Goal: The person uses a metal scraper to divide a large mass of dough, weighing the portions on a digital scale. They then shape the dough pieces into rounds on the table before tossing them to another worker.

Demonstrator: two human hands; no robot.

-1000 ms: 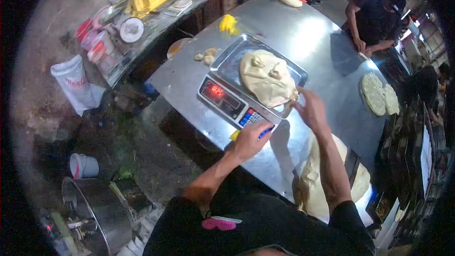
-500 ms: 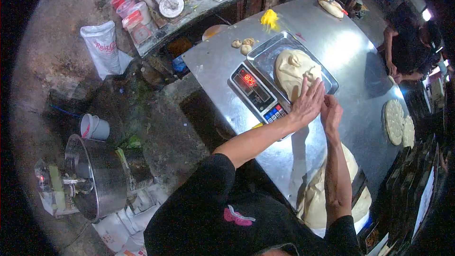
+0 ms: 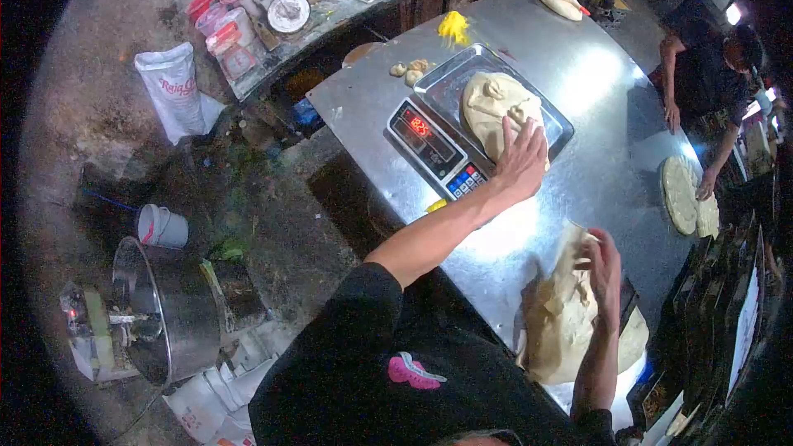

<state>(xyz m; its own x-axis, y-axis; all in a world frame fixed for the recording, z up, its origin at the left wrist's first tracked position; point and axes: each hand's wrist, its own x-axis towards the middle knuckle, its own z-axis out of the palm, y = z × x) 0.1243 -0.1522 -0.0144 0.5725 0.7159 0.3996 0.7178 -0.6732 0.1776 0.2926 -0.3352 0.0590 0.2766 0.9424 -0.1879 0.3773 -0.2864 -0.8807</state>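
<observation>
My left hand lies with its fingers spread on the near edge of a pale lump of dough. That lump rests in a rectangular metal tray on a digital scale with lit red digits. My right hand is at the large dough mass, its fingers curled round a raised flap of dough at the top. A dark flat blade sticks out beside this mass, partly hidden by my right arm.
Small dough pieces and a yellow heap are on the steel table. Across it, a co-worker touches flat dough rounds. Dark trays stand at right; a steel pot and bucket at left.
My right hand has moved from beside the weighed dough down to the large mass, where a flap now stands up. My left hand stays on the scale's dough. The co-worker has reached the flat rounds.
</observation>
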